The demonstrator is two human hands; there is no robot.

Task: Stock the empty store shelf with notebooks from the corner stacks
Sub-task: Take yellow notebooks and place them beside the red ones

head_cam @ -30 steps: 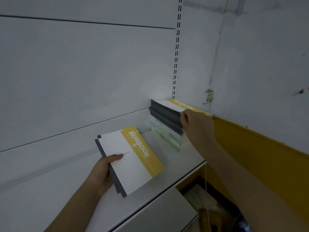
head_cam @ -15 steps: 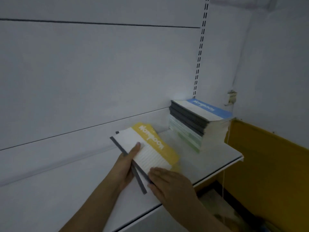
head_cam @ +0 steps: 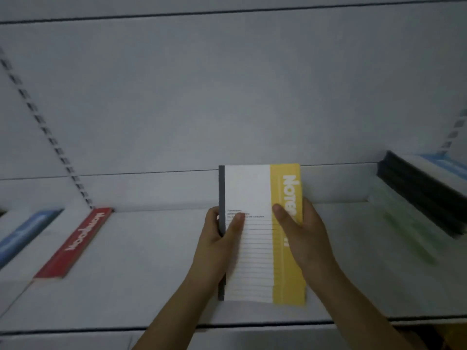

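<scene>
Hands: our left hand [head_cam: 218, 238] grips the dark spine edge, our right hand [head_cam: 302, 234] the yellow edge; a second ago only the left held the bundle while the right reached into the corner stack [head_cam: 424, 195].
Notebooks: the yellow notebooks [head_cam: 260, 233] now stand squared, mid-shelf.
Shelf: the shelf [head_cam: 151, 274] carries a red notebook [head_cam: 75, 242] far left.
Meaning: we judge placement imminent.
</scene>
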